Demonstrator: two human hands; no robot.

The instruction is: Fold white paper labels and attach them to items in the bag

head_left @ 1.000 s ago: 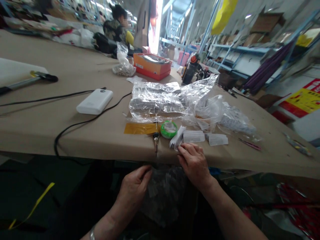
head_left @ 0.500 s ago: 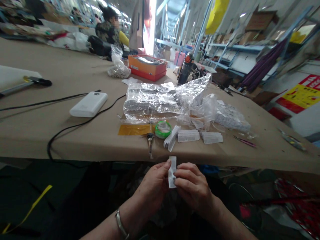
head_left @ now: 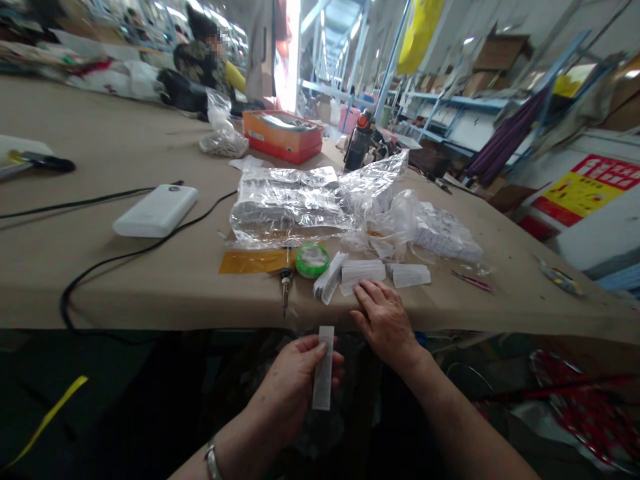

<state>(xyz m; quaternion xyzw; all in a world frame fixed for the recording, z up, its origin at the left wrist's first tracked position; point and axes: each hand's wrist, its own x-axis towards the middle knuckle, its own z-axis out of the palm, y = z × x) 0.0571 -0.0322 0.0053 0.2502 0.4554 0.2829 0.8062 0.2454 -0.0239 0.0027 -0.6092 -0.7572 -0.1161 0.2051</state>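
Observation:
Between the thumb and fingers of my left hand [head_left: 287,380], a narrow white strip [head_left: 324,370] stands nearly upright in front of the table edge. My right hand [head_left: 387,323] reaches onto the table, its fingers stretched out and fingertips on the near edge of the middle stack of white strips [head_left: 363,268]. A fanned pile of strips [head_left: 329,277] lies left of that stack and another stack [head_left: 410,274] lies right. Beside them are a round green-rimmed container [head_left: 313,260] and a soldering iron [head_left: 285,287], its tip pointing at me.
Crinkled clear plastic bags [head_left: 295,213] lie behind the strips. Amber film [head_left: 250,262] is left of the iron. Tweezers [head_left: 473,281] and a cutter-like tool [head_left: 560,277] lie right. A white device [head_left: 156,211] with black cable, an orange box [head_left: 283,140] and a bottle [head_left: 357,143] stand farther back.
My right hand has let go of the strip and moved up and right onto the middle stack. The left hand keeps the strip, now lower. The whole view has shifted slightly.

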